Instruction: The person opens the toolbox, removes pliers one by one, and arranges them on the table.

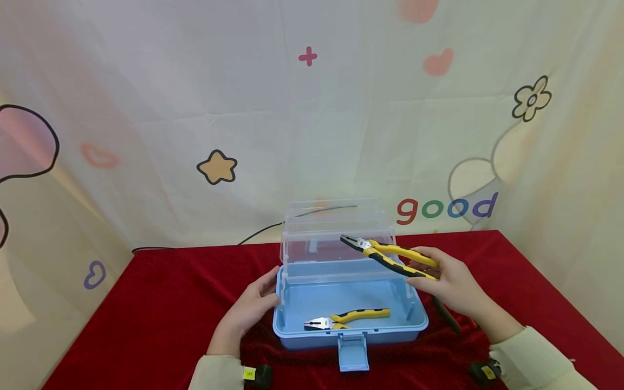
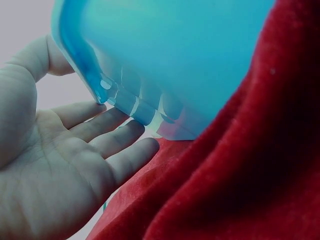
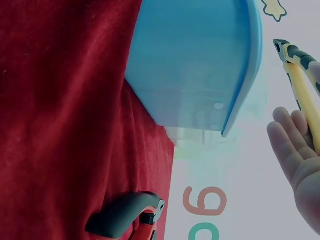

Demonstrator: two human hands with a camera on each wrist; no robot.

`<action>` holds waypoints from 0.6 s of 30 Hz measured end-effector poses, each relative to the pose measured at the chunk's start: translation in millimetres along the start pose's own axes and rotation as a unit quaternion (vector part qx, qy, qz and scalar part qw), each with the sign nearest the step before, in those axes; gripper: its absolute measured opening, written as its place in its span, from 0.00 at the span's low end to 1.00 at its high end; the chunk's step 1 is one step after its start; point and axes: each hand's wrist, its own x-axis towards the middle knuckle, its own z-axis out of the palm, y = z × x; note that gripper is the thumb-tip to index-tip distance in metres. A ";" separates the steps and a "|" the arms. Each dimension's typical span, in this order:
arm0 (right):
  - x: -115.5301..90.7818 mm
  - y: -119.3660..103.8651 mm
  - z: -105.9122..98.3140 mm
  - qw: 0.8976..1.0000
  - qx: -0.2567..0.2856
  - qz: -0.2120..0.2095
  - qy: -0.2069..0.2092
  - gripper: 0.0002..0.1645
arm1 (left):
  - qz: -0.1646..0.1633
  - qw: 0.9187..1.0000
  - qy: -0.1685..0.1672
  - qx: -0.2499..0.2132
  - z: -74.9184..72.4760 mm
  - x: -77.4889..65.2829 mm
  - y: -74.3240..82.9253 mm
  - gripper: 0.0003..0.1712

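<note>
An open light-blue toolbox [image 1: 351, 292] stands on the red cloth, its clear lid [image 1: 336, 244] raised at the back. My left hand [image 1: 251, 306] rests against the box's left end; in the left wrist view its straight fingers [image 2: 117, 132] touch the outer wall [image 2: 175, 60]. Above the box's right side, my right hand [image 1: 450, 279] holds yellow-and-black pliers [image 1: 385, 254] by the handles, their dark jaws pointing left. A second pair of yellow-and-black pliers [image 1: 361, 315] lies inside the box along the front wall, one handle partly hidden by that wall.
A tool with black and red handles [image 3: 130, 215] lies on the red cloth [image 1: 185, 303] right of the box, partly hidden by my right hand in the head view. The box's front latch [image 1: 353, 355] hangs down. A patterned curtain [image 1: 253, 108] hangs behind the table.
</note>
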 end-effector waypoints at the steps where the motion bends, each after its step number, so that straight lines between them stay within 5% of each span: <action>1: -0.6 0.5 -0.4 1.000 -0.002 0.001 0.002 0.32 | -0.001 1.000 0.001 -0.001 0.0 0.0 0.1 0.44; 18: -16.1 12.1 -9.8 0.999 0.005 0.032 0.027 0.33 | -0.009 1.000 0.004 0.025 -0.2 1.7 -2.8 0.44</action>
